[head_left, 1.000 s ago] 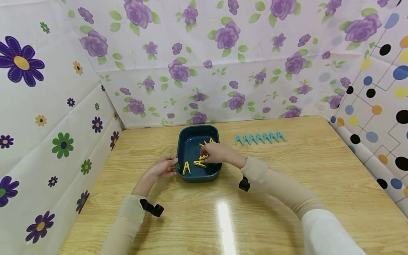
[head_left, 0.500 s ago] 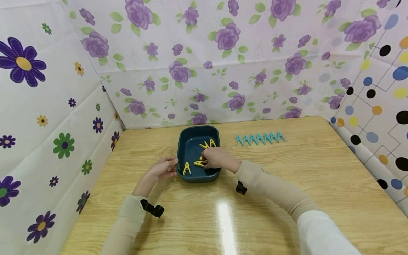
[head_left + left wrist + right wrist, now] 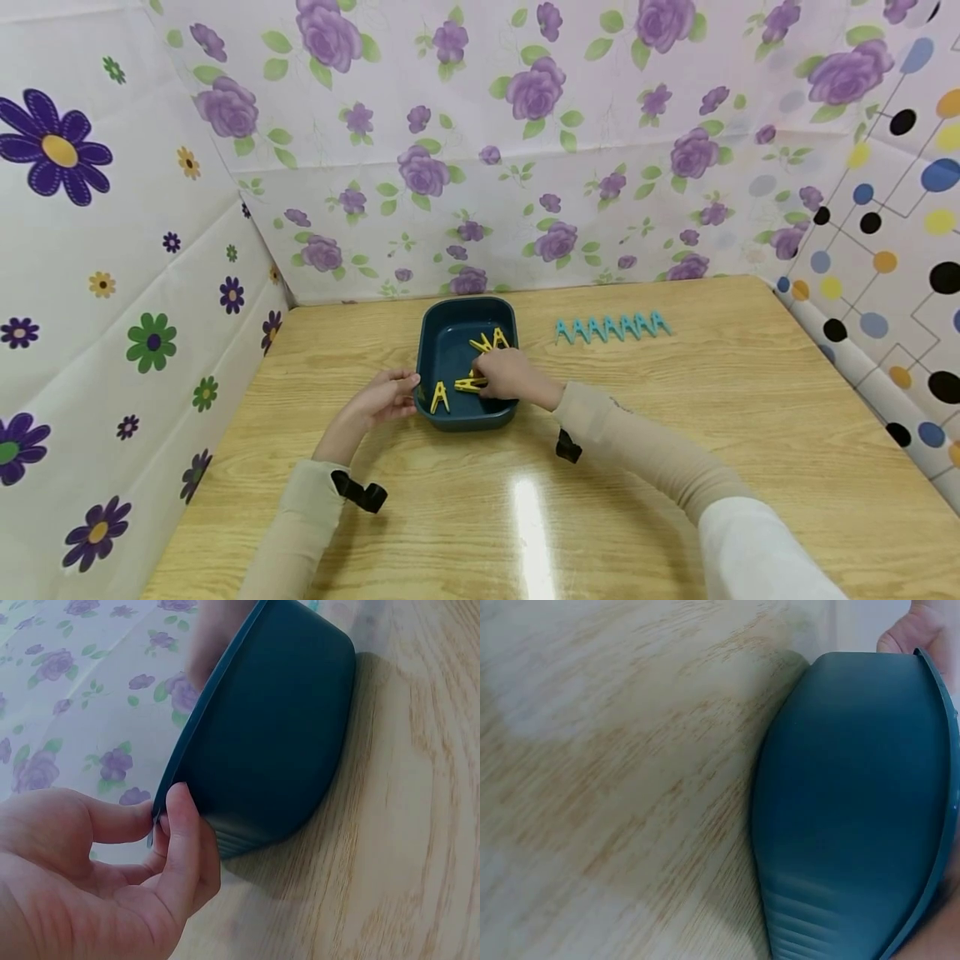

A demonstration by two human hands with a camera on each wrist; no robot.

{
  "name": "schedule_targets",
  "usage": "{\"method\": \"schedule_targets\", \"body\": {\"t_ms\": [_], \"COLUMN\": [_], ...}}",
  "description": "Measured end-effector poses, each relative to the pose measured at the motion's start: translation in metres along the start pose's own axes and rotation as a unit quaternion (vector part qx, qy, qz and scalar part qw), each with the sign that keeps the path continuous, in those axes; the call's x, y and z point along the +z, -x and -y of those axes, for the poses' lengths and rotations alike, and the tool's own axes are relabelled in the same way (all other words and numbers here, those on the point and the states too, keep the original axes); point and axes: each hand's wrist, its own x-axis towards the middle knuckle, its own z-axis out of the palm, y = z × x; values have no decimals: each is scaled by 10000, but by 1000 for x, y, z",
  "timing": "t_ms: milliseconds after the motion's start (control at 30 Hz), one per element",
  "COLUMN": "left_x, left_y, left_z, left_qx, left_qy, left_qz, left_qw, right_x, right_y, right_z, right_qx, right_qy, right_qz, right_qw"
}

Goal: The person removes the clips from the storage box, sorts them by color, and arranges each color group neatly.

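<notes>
A dark teal plastic bin (image 3: 430, 333) stands on the table with several yellow clothespins inside. At its left side my left hand (image 3: 386, 395) pinches the rim between thumb and fingers, which the left wrist view shows close up. My right hand (image 3: 510, 374) reaches over the right wall into the bin, fingers bent down onto a yellow clothespin (image 3: 467, 385) whose end sticks out to the left; the fingertips are hidden. Another yellow clothespin (image 3: 439, 398) lies near the front left corner. Beyond the right hand lie two more, one of them a yellow clothespin (image 3: 500, 337) near the right wall.
A zigzag row of blue clothespins (image 3: 609, 327) lies on the wooden table (image 3: 637, 517) right of the bin. Flower-patterned cloth (image 3: 480, 167) hangs behind, with patterned cloths at both sides.
Over the last second my right hand has moved slightly down and inward in the bin, uncovering the yellow clothespins behind it. The left hand stays at the rim.
</notes>
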Motion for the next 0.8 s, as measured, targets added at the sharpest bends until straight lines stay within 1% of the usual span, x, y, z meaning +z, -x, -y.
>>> {"method": "schedule_targets", "body": {"t_ms": [100,167,267,433,533,600,733,800], "left_x": [1,1,2,3,2,2,1,1], "left_y": [0,1,2,3,2,2,0,0], "left_z": [0,0,0,0,0,-1,-1,-1], "left_qx": [5,3,-19,-59,-51,-47,-42,-34], "left_qy": [-17,-27,-16,-1,-7,-19,-55,-71], "left_qz": [-21,-25,-52,-83,-76,-84,-87,-70], "left_qw": [10000,10000,10000,9999,10000,10000,9999,9999], "right_x": [-1,-1,1,5,6,5,3,2], "right_y": [0,1,1,0,-1,-1,2,4], "right_z": [-1,-2,-3,-8,-10,-11,-14,-15], "right_qx": [0,-65,-233,-411,-402,-350,-219,-169], "right_qy": [-223,-467,-882,-1602,-1941,-2161,-2433,-2582], "right_qz": [-67,-171,-502,-1341,-1704,-1814,-2063,-2250], "right_qw": [9997,9987,9946,9771,9652,9587,9475,9394]}}
